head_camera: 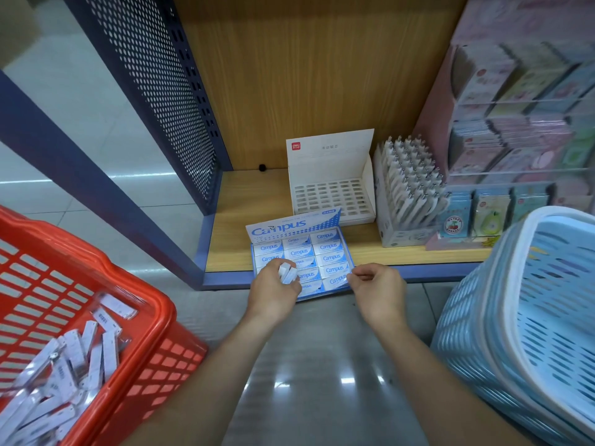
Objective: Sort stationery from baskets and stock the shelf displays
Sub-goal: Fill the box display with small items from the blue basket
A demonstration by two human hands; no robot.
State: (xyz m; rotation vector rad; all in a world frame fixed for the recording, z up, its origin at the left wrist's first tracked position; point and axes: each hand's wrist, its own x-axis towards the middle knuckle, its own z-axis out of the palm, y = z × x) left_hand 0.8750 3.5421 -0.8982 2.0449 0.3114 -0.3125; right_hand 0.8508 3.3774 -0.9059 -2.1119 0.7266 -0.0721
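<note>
Gripping white erasers [287, 273], the left hand [273, 289] curls its fingers over the Campus box [289, 225]. The right hand [377, 289] pinches its corner

Both bare forearms reach forward, roughly parallel. The left hand [273, 292] is palm down, its fingers curled round a few white erasers [287, 274]. The right hand [378, 292] is curled, thumb and forefinger pinching the eraser box [280, 227] at its near corner.
</note>
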